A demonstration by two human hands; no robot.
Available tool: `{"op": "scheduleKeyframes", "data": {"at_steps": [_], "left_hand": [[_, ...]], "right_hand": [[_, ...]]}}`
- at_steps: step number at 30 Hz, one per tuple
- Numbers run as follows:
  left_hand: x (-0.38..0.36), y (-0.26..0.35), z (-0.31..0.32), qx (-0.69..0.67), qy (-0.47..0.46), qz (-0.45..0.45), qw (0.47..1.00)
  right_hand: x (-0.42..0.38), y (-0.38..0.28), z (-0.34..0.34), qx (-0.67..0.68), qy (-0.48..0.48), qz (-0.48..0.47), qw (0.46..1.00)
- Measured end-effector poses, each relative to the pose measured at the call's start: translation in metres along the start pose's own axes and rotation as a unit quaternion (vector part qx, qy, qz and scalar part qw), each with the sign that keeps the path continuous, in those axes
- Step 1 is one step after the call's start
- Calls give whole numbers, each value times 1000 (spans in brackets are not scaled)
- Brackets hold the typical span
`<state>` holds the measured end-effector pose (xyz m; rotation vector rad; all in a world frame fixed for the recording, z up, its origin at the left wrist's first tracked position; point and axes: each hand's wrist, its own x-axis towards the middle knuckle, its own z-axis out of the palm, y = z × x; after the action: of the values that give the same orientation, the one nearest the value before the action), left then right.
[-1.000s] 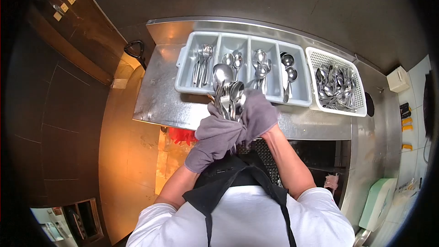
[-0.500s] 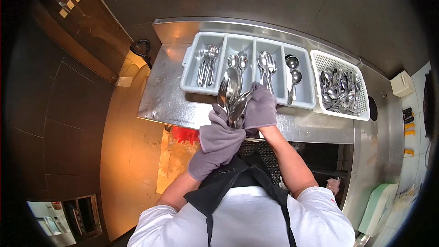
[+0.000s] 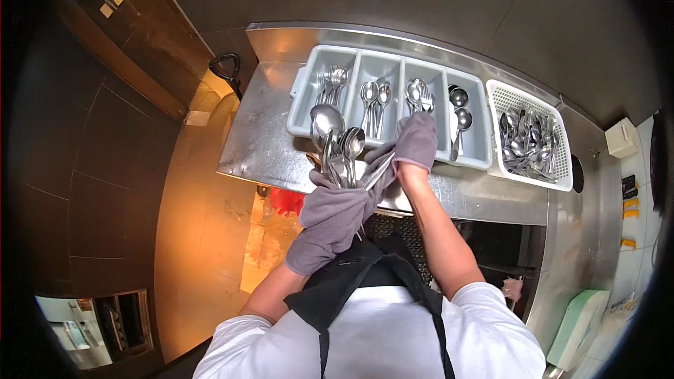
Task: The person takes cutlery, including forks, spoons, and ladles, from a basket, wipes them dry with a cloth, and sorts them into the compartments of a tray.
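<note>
My left hand [image 3: 333,212], covered by grey cloth [image 3: 323,235], is closed around a bundle of spoons [image 3: 327,126] and other cutlery, bowls up, in front of the tray. Grey cloth also wraps my right hand [image 3: 416,142], its fingers hidden in the folds, and a length of it spans towards the left hand. The right hand is at the front of the third compartment, over cutlery handles there. A slim metal handle [image 3: 379,170] slants between the hands. The grey cutlery tray [image 3: 298,121] holds forks [image 3: 333,84], spoons [image 3: 376,102], mixed spoons and a fork [image 3: 420,92], and ladles [image 3: 460,121].
A white perforated basket [image 3: 564,147] of mixed cutlery stands right of the tray on the steel counter [image 3: 256,116]. The counter has a raised back edge. Below its front left lies something red [image 3: 286,201]. A green-and-white box [image 3: 577,330] is at the lower right.
The cutlery bundle in my left hand has tilted left and spread. My right hand has moved up and right, away from the bundle, to the third compartment. The view has shifted slightly.
</note>
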<state>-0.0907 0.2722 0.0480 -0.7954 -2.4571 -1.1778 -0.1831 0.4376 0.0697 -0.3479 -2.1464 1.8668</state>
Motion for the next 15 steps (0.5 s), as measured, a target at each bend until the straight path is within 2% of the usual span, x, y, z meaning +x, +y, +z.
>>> {"op": "scheduleKeyframes", "data": {"at_steps": [2, 3, 4, 5, 6, 7, 8, 9, 12, 14, 15], "left_hand": [[8, 5, 0, 1, 19, 13, 1000], [11, 6, 2, 0, 31, 18, 999], [12, 5, 2, 0, 44, 19, 999], [18, -5, -1, 29, 38, 55, 997], [21, -3, -9, -78, -2, -51, 996], [25, 4, -19, -185, -42, -154, 970], [28, 7, -24, -289, -83, -252, 920], [28, -9, -26, -175, -132, -120, 968], [-2, -37, 5, -38, 6, -57, 998], [-17, -57, 16, -108, -10, -78, 991], [-18, -61, 17, -144, -16, -89, 985]], "right_hand": [[3, -2, 6, -121, -33, -12, 992], [-11, -52, 11, -389, -97, 3, 916], [-23, -37, 16, -471, -92, -77, 874], [-31, -2, 21, -479, -83, -181, 855], [-34, 44, 28, -417, -84, -282, 860], [-30, 34, 32, -394, -124, -341, 844], [-12, 21, 20, -628, -230, -358, 651], [-11, 19, 19, -610, -238, -333, 678], [-6, 13, 14, -555, -249, -249, 754], [0, 10, 12, -515, -254, -197, 795], [3, 11, 15, -468, -283, -233, 804]]}}
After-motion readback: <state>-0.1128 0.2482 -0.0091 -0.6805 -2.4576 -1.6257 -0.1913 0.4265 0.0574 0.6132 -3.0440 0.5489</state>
